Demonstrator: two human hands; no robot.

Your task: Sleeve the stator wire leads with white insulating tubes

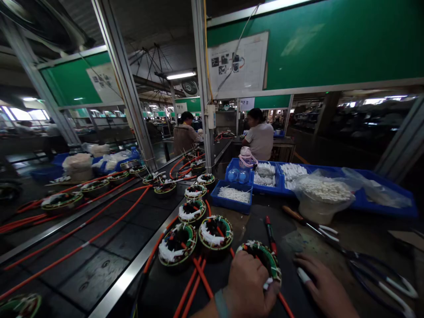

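Green-ringed stator (pixel 265 258), white lacing; orange cables (pixel 195 282); blue bins (pixel 232 202); red pen (pixel 270 234).

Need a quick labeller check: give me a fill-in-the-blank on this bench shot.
1. The left hand holds the nearest stator; the cable leaving it is ____.
2. The small tube at the right hand is ____.
3. The bins of loose tubes are ____.
4. The scissors lie to the ____ of the right hand.

Missing words: orange; white; blue; right.
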